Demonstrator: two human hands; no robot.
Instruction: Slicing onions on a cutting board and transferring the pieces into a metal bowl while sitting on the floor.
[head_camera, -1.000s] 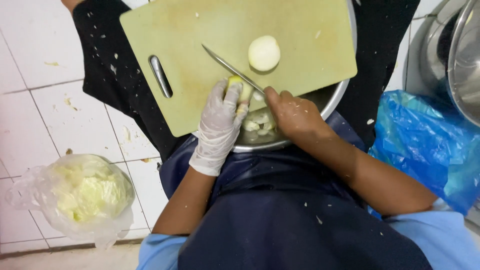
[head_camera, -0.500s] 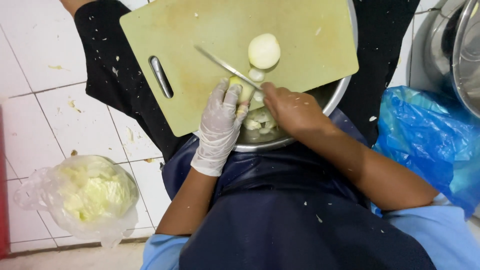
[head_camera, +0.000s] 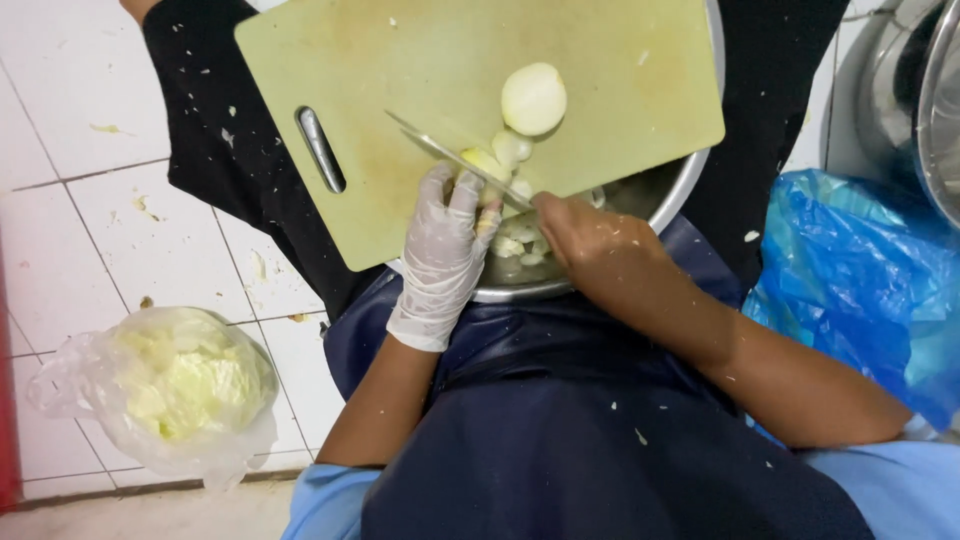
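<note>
Green cutting board (head_camera: 420, 70): my gloved left hand (head_camera: 445, 250) pinches an onion piece (head_camera: 487, 165) (pale); right hand (head_camera: 590, 240) grips the knife (head_camera: 450, 155).

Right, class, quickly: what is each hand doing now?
Left hand: gloved, fingers pressing a pale vegetable piece on the cutting board.
Right hand: closed on the knife.

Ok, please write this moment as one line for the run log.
left hand: gloved, steadies onion piece | right hand: bare, holds knife | green cutting board over metal bowl | peeled onion half on board
</note>
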